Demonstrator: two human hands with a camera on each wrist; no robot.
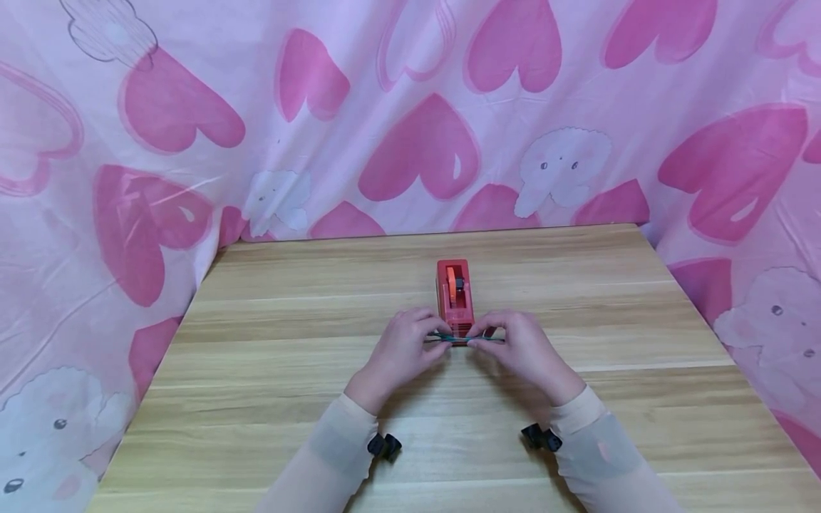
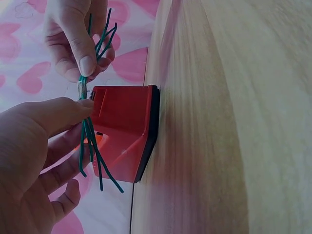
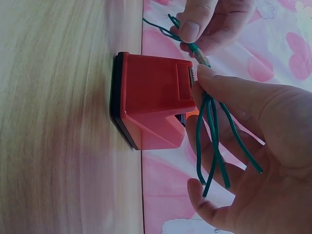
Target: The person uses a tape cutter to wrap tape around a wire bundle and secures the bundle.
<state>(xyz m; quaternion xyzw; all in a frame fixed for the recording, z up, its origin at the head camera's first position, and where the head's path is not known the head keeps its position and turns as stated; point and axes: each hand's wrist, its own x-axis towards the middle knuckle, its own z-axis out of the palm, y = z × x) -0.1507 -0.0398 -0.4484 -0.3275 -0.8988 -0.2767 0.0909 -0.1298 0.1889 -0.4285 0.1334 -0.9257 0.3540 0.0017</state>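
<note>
Several thin green wires (image 3: 215, 134) lie together in a bundle, held level between both hands just at the front of a red tape dispenser (image 1: 457, 315). Clear tape (image 3: 201, 57) wraps the middle of the bundle. My left hand (image 1: 400, 348) pinches one side of it between thumb and fingers; my right hand (image 1: 524, 350) pinches the other side close by. Loose wire ends fan out past each hand, some of them bent. The dispenser's toothed cutting edge (image 3: 192, 73) is right beside the taped part. An orange roll (image 1: 452, 283) sits inside the dispenser.
The dispenser stands on a wood-grain table (image 1: 288, 299), its black base against the top. A pink curtain (image 1: 410, 43) with hearts hangs behind the table and along both sides. Small black devices (image 1: 385, 447) are strapped at both wrists, over light sleeves.
</note>
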